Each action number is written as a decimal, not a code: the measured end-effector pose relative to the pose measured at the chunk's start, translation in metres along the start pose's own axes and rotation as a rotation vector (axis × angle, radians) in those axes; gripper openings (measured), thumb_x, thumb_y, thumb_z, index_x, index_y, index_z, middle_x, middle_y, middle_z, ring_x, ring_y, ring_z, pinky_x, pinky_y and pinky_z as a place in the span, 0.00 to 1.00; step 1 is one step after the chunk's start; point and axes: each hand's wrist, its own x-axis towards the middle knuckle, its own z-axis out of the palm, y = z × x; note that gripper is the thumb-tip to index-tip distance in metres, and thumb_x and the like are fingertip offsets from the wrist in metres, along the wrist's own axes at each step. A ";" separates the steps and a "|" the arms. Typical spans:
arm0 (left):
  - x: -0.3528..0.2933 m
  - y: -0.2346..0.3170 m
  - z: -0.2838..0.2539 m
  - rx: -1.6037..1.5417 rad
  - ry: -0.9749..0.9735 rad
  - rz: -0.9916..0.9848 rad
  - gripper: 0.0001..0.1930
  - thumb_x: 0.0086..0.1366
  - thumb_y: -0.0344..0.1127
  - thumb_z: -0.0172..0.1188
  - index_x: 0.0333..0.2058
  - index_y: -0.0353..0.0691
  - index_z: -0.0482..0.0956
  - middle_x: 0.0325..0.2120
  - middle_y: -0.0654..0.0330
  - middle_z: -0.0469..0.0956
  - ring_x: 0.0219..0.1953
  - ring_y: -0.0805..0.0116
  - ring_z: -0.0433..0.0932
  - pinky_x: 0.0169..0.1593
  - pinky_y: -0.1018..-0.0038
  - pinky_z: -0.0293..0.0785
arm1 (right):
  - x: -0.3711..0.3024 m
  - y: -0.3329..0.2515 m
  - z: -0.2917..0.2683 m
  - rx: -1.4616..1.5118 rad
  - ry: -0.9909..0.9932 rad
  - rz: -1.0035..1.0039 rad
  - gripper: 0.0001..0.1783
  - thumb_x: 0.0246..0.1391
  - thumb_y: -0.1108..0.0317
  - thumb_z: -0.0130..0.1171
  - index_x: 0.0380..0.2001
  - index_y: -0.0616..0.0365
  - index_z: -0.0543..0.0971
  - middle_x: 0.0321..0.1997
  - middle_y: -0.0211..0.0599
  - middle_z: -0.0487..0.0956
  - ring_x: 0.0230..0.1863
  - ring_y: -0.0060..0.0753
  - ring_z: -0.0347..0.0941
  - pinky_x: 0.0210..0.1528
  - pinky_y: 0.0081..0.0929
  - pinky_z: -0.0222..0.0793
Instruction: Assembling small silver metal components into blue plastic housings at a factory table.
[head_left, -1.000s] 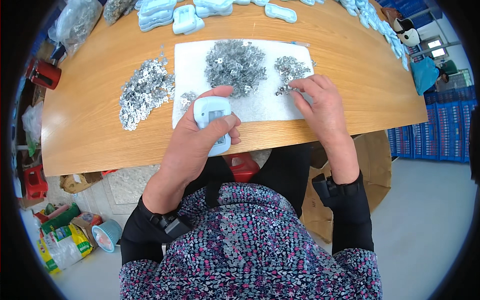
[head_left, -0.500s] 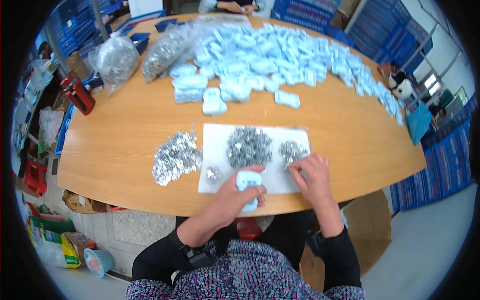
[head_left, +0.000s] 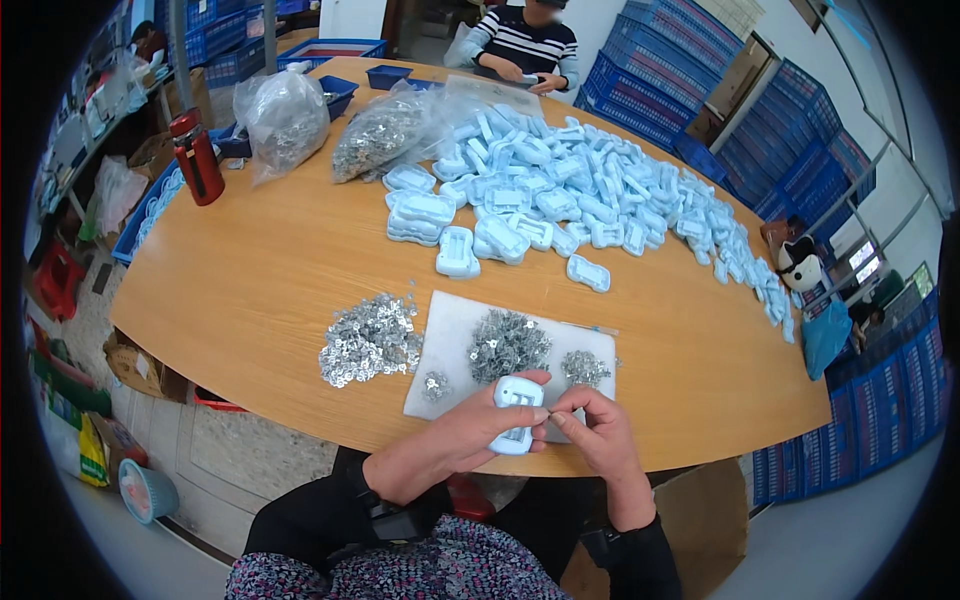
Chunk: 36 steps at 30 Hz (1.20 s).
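From my remote seat at the headset feed: nearest the table's edge, my left hand (head_left: 455, 445) is clamped around a pale blue plastic casing (head_left: 516, 415), its long axis running roughly upright in the picture, top end tipped away from me. My right hand (head_left: 598, 440) sits just beside it on the right, thumb and forefinger pinched together on something too small to make out, the pinch touching the casing's right flank; the right hand is the nearer one to the small metal parts. Both hands hover over a white mat (head_left: 450, 340) on the wooden table (head_left: 260, 290), where three heaps of silvery metal pieces (head_left: 507, 343) lie just beyond the casing. A larger loose pile of silvery discs (head_left: 368, 338) rests left of the mat. Farther off, a broad spread of matching blue casings (head_left: 590, 200), clear bags of parts (head_left: 285, 115) and a red flask (head_left: 196, 157); another person (head_left: 525, 50) works at the far end
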 end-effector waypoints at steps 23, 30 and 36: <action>-0.004 -0.008 -0.005 0.377 0.231 0.284 0.28 0.62 0.29 0.66 0.61 0.37 0.69 0.36 0.65 0.78 0.37 0.76 0.78 0.37 0.79 0.74 | -0.006 -0.002 0.030 0.148 0.123 0.269 0.09 0.61 0.74 0.58 0.42 0.65 0.82 0.41 0.33 0.84 0.44 0.21 0.76 0.52 0.25 0.71; -0.011 -0.006 -0.006 0.246 0.163 0.183 0.23 0.74 0.44 0.48 0.62 0.37 0.68 0.36 0.60 0.79 0.35 0.71 0.81 0.40 0.72 0.79 | -0.011 -0.008 0.024 0.111 0.080 0.291 0.07 0.60 0.73 0.59 0.40 0.63 0.82 0.39 0.31 0.82 0.43 0.20 0.76 0.50 0.23 0.71; -0.010 -0.010 -0.012 0.020 0.120 0.063 0.34 0.78 0.55 0.25 0.64 0.34 0.65 0.43 0.53 0.80 0.34 0.63 0.84 0.42 0.62 0.85 | -0.004 -0.007 0.035 -0.112 0.137 0.073 0.06 0.58 0.73 0.61 0.38 0.63 0.82 0.37 0.33 0.80 0.41 0.26 0.76 0.47 0.27 0.70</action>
